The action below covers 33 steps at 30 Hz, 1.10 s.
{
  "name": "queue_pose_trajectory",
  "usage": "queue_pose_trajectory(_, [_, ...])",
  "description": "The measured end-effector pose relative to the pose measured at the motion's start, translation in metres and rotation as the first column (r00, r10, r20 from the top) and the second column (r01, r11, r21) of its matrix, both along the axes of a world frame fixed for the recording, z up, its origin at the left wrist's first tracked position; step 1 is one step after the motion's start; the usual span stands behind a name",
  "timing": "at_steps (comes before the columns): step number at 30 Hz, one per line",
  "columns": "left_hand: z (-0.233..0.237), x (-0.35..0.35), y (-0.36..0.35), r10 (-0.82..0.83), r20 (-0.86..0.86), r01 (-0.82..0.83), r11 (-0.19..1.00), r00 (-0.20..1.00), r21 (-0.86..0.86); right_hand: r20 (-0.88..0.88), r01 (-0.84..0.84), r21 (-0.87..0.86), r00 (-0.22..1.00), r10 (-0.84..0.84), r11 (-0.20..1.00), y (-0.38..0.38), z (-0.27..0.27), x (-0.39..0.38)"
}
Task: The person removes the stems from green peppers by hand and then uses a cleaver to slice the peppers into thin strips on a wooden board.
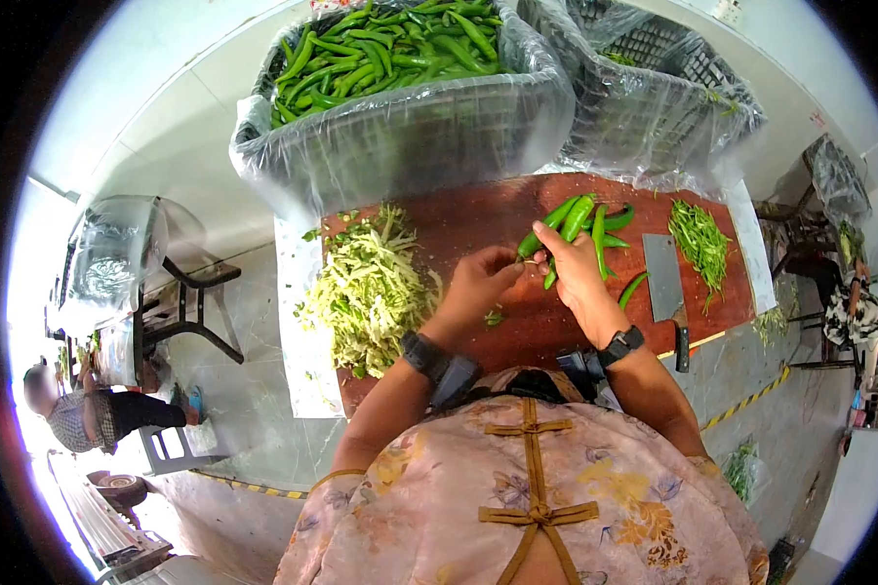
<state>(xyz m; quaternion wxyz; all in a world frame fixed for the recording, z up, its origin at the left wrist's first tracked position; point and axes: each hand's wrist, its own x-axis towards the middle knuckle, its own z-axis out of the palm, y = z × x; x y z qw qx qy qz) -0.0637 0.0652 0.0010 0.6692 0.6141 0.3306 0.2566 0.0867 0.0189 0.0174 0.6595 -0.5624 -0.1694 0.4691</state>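
Over the middle of the red-brown board (458, 224), my right hand (576, 268) is closed round green chili peppers (578, 216), their tips pointing away from me. Close beside it, my left hand (483, 283) has its fingertips pinched at the stem end of a pepper; what they grip is too small to make out. More loose peppers (617, 217) lie just right of my right hand. A cleaver (664, 278) rests flat farther right, its black handle toward me. Shredded pale green pieces (366, 292) are heaped on the board's left side.
A plastic-lined crate (400, 146) full of green peppers stands behind the board, with another lined crate (663, 127) to its right. Thin green strips (699, 249) lie at the board's right end. A person (98, 409) sits far left; another person (854, 307) is far right.
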Motion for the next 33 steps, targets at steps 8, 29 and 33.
queue_pose_trajectory(8, [0.006, 0.002, -0.003, -0.006, 0.026, 0.000, 0.967, 1.000, 0.254, 0.131, -0.008, 0.050, 0.991, 0.001, 0.999, 0.000, -0.004, -0.003])
queue_pose_trajectory(29, [0.020, -0.027, 0.016, -0.023, 0.035, 0.026, 0.994, 0.999, -0.110, -0.433, -0.340, -0.041, 0.854, 0.290, 0.939, -0.008, -0.011, 0.021])
queue_pose_trajectory(33, [-0.012, -0.055, 0.057, 0.363, -0.115, -0.340, 0.923, 0.925, 0.180, -0.395, -0.279, -0.015, 0.884, 0.250, 0.960, -0.011, -0.010, 0.027])
